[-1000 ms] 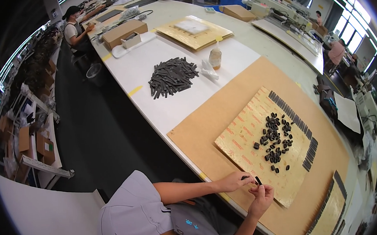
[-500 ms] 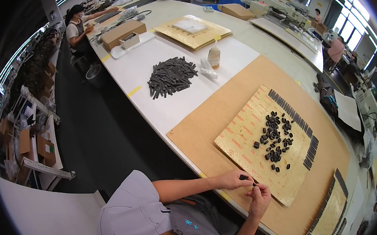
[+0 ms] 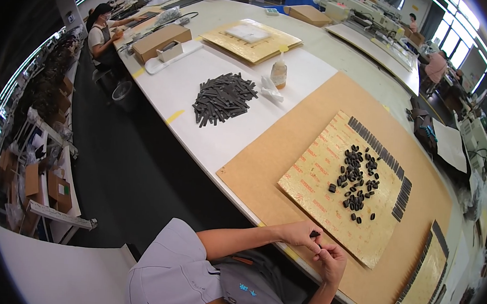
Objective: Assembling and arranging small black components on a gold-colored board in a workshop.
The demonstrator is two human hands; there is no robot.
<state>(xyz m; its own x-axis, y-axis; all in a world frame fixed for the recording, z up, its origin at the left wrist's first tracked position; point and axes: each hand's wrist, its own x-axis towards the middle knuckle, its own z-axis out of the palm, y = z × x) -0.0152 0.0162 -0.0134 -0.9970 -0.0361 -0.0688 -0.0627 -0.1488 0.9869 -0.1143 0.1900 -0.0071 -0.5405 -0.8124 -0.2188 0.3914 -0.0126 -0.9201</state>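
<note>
In the head view, the small black strip looked light, thin and flexible, unlikely to break but easily lost between fingertips; its ends seemed the best places to pinch. It sat where both hands met, just beside the near edge of the yellowish board. The left hand gripped a black piece between thumb and fingers; the right hand's fingers were pinched on the strip, largely hiding it. Whether both dark parts were one could not be told. Black loops lay on the board.
</note>
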